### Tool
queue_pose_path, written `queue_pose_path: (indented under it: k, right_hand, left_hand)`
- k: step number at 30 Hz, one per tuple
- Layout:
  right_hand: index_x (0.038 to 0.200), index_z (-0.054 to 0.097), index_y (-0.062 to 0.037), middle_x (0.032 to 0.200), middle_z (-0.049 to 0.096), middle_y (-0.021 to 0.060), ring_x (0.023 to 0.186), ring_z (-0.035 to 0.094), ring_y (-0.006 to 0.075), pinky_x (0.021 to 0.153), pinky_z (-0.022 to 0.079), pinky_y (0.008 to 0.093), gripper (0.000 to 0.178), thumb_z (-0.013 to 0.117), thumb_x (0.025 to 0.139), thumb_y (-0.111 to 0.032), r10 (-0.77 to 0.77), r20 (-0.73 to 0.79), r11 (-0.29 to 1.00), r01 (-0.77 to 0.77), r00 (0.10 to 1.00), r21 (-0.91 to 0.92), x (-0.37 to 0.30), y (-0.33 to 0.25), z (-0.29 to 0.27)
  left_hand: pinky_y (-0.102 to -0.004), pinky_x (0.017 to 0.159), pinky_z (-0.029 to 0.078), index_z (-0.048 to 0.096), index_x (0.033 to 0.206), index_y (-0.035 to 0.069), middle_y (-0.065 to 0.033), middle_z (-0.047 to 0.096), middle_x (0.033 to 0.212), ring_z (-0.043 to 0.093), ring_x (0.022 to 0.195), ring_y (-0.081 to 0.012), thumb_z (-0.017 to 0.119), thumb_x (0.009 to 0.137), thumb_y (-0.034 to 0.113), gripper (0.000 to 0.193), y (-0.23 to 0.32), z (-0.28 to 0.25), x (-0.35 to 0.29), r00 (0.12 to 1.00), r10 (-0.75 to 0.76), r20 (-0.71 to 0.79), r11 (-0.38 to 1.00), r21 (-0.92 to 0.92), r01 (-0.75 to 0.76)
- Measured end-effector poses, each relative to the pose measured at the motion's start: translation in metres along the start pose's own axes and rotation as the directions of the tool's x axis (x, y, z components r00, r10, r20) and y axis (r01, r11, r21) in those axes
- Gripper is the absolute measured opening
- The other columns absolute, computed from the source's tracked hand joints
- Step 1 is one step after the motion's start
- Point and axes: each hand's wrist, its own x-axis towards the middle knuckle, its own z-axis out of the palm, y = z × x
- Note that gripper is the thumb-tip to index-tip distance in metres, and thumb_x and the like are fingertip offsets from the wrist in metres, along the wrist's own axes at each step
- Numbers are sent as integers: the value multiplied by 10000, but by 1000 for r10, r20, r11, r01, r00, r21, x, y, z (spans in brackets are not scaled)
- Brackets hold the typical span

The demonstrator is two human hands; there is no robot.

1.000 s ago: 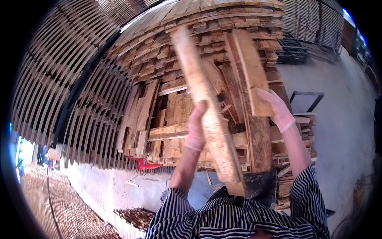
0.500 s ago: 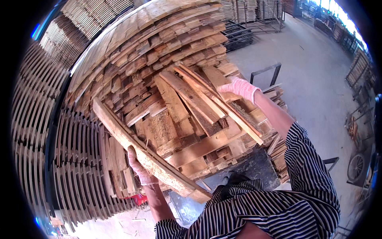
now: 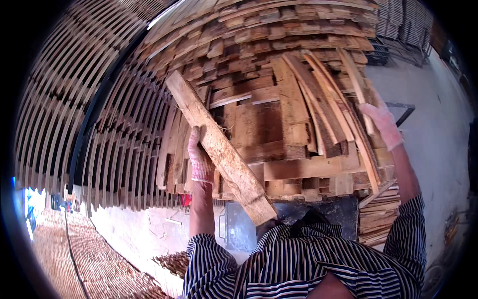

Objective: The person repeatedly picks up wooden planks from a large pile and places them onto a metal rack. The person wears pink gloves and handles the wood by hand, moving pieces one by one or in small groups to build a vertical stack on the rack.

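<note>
My left hand [image 3: 200, 160], in a pale pink knitted glove, is closed on the edge of a long rough plank [image 3: 226, 158]. The plank slants from upper left down toward my body, its sawdust-speckled face turned up. My right hand [image 3: 383, 123], gloved alike, grips a narrower board [image 3: 352, 77] near its lower end, at the right side of the pile. Between my hands, several loose strips [image 3: 326, 92] lie fanned over the wood pile [image 3: 251, 127]. A wider board [image 3: 290, 104] rests beside them.
Behind rises a tall layered lumber stack [image 3: 279, 30]. Slatted stacks [image 3: 119, 149] stand at the left, beside a dark upright post [image 3: 94, 119]. Short offcuts [image 3: 381, 219] are piled low at right, near a metal frame bar [image 3: 406, 112]. Concrete floor [image 3: 433, 144] lies beyond.
The view has swung left, moving the pile rightward in the picture. My left hand's plank has turned steeper and its broad face shows more. My right hand now holds a narrow board tilted upright.
</note>
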Motion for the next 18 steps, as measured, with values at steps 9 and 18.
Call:
queue_pose_path:
  k: [9, 18]
  right_hand:
    - [1592, 311, -159, 1530, 457, 194, 1028, 689, 242, 765, 607, 328, 876, 709, 816, -238, -193, 348, 900, 24, 917, 435, -90, -160, 136]
    - [1533, 277, -109, 1488, 429, 252, 1348, 491, 415, 1126, 415, 480, 996, 795, 759, -460, -85, 627, 958, 237, 774, -163, -150, -286, 321]
  left_hand:
    - [-501, 1000, 534, 533, 1377, 28, -163, 660, 1248, 655, 1126, -323, 651, 977, 410, 566, 61, -103, 25, 995, -35, -95, 991, 123, 46]
    - [-467, 1018, 530, 520, 1406, 79, -131, 626, 1337, 624, 1186, -305, 533, 997, 577, 645, 37, -116, 35, 979, -132, -157, 988, 63, 143]
